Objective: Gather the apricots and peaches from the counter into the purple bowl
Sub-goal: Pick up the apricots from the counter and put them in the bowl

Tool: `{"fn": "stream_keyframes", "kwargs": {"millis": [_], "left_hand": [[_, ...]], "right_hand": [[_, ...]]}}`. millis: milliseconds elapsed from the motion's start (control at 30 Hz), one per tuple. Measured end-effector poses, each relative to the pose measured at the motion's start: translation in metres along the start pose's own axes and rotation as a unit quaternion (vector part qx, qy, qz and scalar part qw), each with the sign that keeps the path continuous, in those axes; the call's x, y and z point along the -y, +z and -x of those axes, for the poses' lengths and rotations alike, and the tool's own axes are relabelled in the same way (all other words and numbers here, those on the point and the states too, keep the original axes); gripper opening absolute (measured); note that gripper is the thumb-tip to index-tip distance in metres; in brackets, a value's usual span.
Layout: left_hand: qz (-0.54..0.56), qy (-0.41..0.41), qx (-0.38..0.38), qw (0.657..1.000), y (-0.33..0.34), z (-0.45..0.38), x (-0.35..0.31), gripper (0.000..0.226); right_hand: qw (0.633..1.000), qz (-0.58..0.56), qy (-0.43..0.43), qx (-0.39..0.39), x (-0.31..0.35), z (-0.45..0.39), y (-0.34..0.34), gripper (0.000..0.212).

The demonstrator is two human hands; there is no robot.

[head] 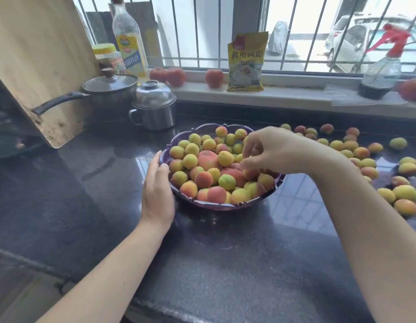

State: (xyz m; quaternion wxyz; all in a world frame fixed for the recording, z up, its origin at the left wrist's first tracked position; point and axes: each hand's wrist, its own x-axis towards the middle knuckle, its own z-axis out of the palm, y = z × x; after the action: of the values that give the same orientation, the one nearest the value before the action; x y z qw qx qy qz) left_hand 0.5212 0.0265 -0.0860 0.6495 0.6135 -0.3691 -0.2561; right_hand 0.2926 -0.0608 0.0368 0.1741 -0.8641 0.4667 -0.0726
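Purple bowl (179, 138) heaped with fruit; more apricots (360, 153) scattered right on counter

One text reads plainly: the yellow packet (246, 62) leaning against the window bars at upper centre of the frame carries the large characters 食用碱面 across its front. Its small red corner mark is too blurred to read. At upper left, the oil bottle (129, 40) has a yellow-and-blue label with vertical white writing — illegible — and the yellow-lidded jar (108, 58) beside it shows nothing readable.
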Motion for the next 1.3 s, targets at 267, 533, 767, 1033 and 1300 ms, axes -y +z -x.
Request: {"fn": "stream_keyframes", "kwargs": {"millis": [267, 533, 767, 1033, 1300], "left_hand": [[0.001, -0.005, 0.012, 1.0, 0.002, -0.004, 0.01, 0.059], [0.008, -0.008, 0.002, 1.0, 0.0, -0.009, 0.015, 0.057], [0.022, -0.005, 0.006, 1.0, -0.001, -0.01, 0.016, 0.061], [0.013, -0.001, 0.008, 1.0, -0.002, -0.01, 0.017, 0.061], [-0.001, 0.004, 0.007, 1.0, -0.002, -0.01, 0.015, 0.063]], "right_hand": [[0.864, -0.174, 0.245, -0.405, -0.112, -0.007, 0.002, 0.024], [0.878, -0.062, 0.264, -0.394, -0.138, -0.014, 0.057, 0.031], [0.916, 0.086, 0.241, -0.31, -0.136, -0.025, 0.068, 0.029], [0.917, 0.039, 0.252, -0.305, -0.134, -0.023, 0.068, 0.022], [0.906, -0.155, 0.23, -0.319, -0.13, -0.025, 0.036, 0.026]]}}
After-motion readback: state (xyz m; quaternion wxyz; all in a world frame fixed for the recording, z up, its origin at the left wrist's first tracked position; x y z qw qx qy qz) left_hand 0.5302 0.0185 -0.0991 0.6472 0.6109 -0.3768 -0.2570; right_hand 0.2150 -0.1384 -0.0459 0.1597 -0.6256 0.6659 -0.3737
